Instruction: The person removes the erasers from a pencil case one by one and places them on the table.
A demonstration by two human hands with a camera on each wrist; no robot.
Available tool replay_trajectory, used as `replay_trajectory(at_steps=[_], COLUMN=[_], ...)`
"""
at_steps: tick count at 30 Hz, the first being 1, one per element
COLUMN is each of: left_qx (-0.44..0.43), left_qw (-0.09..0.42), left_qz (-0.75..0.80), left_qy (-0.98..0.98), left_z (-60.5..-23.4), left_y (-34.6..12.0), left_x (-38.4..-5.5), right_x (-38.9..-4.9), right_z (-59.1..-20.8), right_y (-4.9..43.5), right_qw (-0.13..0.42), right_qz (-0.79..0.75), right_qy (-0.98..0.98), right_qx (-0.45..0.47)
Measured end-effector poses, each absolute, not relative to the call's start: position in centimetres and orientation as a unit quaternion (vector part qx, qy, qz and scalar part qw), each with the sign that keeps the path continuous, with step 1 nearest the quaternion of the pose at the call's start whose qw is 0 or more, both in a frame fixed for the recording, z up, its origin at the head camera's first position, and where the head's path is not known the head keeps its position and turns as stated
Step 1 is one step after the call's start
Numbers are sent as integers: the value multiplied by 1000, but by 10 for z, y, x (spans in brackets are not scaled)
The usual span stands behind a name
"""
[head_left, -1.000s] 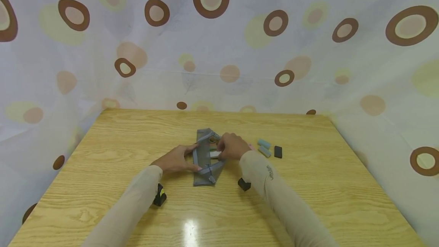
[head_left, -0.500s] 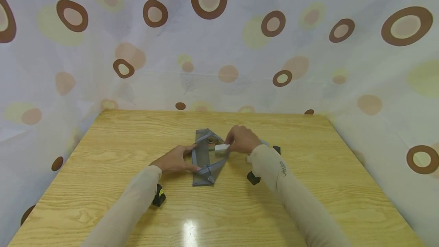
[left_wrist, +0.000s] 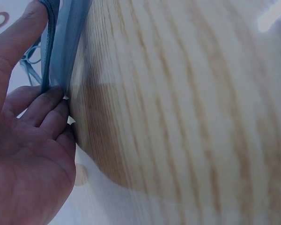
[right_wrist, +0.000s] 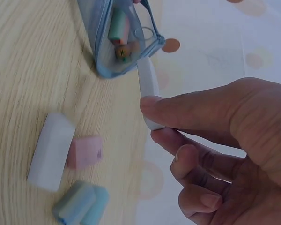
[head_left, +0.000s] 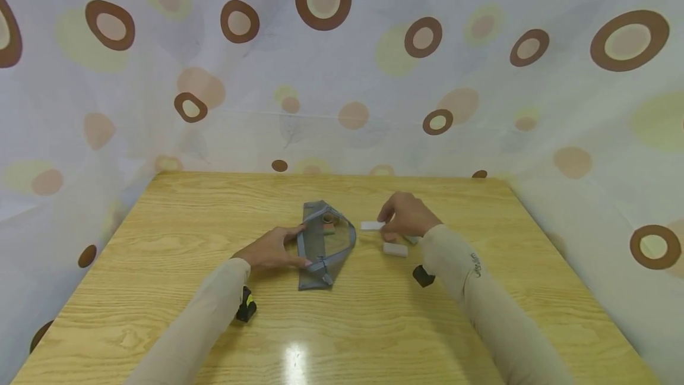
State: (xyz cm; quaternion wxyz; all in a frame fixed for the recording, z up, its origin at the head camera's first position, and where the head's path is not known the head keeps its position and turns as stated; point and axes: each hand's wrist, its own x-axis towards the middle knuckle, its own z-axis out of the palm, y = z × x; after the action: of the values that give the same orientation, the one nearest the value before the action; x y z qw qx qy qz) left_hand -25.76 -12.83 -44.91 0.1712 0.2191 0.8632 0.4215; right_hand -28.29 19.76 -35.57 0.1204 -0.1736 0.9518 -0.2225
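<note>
My right hand (head_left: 408, 215) pinches a white eraser (head_left: 370, 226) between thumb and fingers, just above the table to the right of a grey-blue zip pouch (head_left: 309, 281). In the right wrist view this eraser (right_wrist: 149, 77) points toward the pouch's unzipped mouth. My left hand (head_left: 267, 248) grips the pouch's left edge, thumb and fingers spread along it. Inside the pouch lie a green and pink eraser (right_wrist: 116, 26) and a small round brownish thing (right_wrist: 123, 50). Another white eraser (right_wrist: 51, 152) lies on the table near my right hand, beside a pink eraser (right_wrist: 85, 153).
Two pale blue erasers (right_wrist: 75, 204) lie side by side near the pink one, largely hidden by the right hand in the head view. Black devices are on the wrists. The wooden table (head_left: 331, 337) is bordered by a hanging circle-patterned sheet (head_left: 352, 76).
The right hand has drawn the white eraser out of the pouch and moved it to the right. The left hand has kept its hold on the pouch.
</note>
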Motion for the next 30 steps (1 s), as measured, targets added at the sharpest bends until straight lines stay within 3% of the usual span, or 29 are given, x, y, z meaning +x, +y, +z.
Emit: replay_trajectory(at_steps=[18, 30], left_qx=[228, 228], left_qw=[171, 173], left_qz=[426, 426], left_qy=[859, 858], left_z=[-451, -450], left_y=[-129, -128], left_x=[-259, -258], right_x=[-271, -261], right_z=[-363, -384], right_y=[269, 292], right_qw=[125, 143], right_qz=[-223, -259], right_qy=[954, 947], right_qx=[-157, -124])
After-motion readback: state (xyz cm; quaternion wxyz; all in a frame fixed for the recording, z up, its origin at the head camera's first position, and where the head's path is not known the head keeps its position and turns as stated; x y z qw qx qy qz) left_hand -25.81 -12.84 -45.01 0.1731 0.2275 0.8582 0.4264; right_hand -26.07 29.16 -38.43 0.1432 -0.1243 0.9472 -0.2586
